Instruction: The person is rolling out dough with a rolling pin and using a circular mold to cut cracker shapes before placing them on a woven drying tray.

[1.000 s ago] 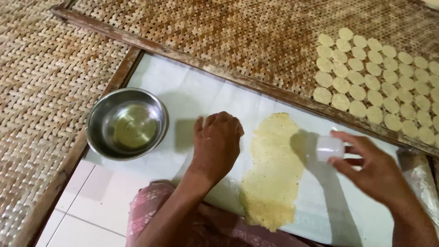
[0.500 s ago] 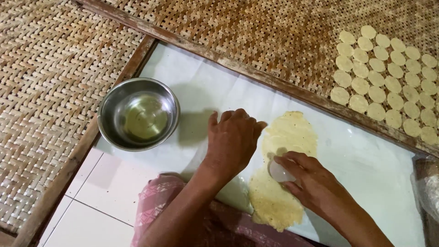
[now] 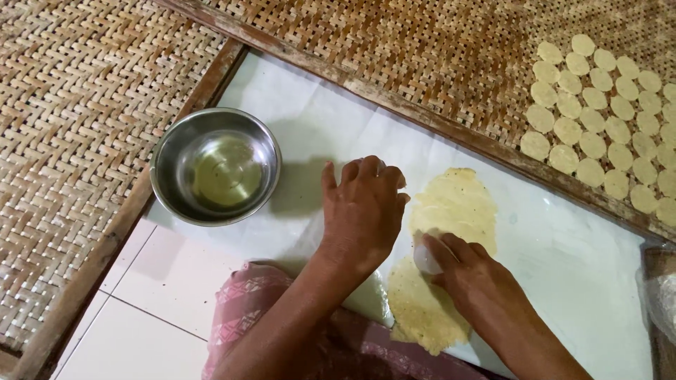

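The bowl sits on the sheet, left of the dough. Both hands rest on the dough. The dough rounds lie on the woven mat behind, to the right.

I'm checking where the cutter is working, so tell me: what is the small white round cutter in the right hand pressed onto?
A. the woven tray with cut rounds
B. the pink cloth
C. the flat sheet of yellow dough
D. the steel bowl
C: the right hand holds the white cutter down on the dough sheet, away from the steel bowl.
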